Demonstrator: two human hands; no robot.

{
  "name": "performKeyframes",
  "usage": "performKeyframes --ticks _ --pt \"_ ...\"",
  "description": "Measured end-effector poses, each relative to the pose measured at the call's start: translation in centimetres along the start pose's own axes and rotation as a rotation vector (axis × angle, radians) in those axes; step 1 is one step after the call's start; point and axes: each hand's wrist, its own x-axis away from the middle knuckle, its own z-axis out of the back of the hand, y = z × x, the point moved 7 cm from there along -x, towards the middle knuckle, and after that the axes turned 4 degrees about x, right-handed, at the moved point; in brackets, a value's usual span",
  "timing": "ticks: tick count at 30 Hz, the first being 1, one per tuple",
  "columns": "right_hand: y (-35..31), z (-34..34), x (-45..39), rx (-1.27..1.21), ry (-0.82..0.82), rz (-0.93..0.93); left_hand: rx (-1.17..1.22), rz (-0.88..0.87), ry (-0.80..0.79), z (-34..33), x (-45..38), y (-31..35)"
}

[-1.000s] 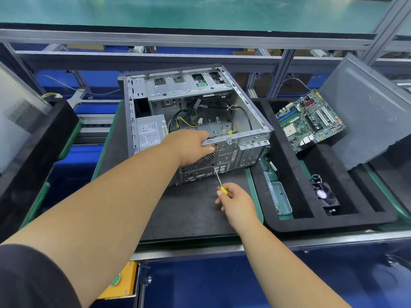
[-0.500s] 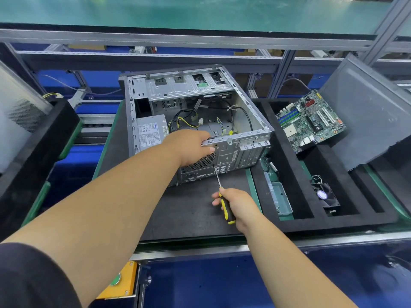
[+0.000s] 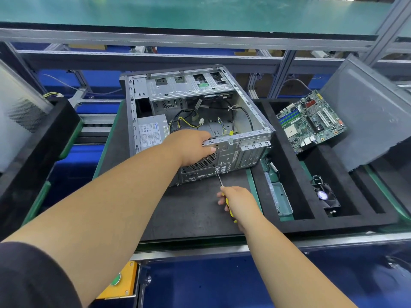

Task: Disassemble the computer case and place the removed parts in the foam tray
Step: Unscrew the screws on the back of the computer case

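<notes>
Right hand [image 3: 239, 202] barely shifted, fingers gripping screwdriver [image 3: 219, 177] against case [image 3: 233, 152]; left hand [image 3: 192, 147] clasps rim.

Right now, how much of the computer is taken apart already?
Done: the motherboard and a small fan already lie in the foam tray. In hand: the left hand steadies the computer case while the right hand puts a screwdriver to its rear panel. Left: the power supply and cables are inside.

Factory assembly line: aluminium-framed conveyor [image 3: 200, 38], foam tray [image 3: 295, 174], stripped motherboard [image 3: 311, 121].
</notes>
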Motion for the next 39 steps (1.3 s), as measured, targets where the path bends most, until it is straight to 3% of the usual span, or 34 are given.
performKeyframes --ticks 5,11,15,17,21,32,39 --pt "0.1 0.0 -0.1 -0.011 -0.084 -0.052 0.010 0.009 -0.001 0.0 0.0 0.0" --pt "0.3 0.9 -0.5 -0.033 0.085 0.053 0.006 0.011 -0.005 0.1 0.1 0.1" --pt "0.0 0.9 -0.4 0.130 0.147 0.112 0.018 0.013 -0.008 0.1 0.1 0.0" --pt "-0.1 0.4 -0.3 0.164 0.109 0.092 0.017 0.015 -0.006 0.2 0.2 0.0" --pt "0.5 -0.8 -0.4 -0.023 -0.049 -0.062 0.011 0.020 -0.014 0.1 0.2 0.1" --pt "0.5 0.6 -0.3 0.089 0.078 0.086 0.017 0.024 -0.018 0.2 0.2 0.0" --pt "0.2 -0.4 0.2 -0.026 -0.047 -0.018 0.019 0.032 -0.017 0.3 0.3 0.1"
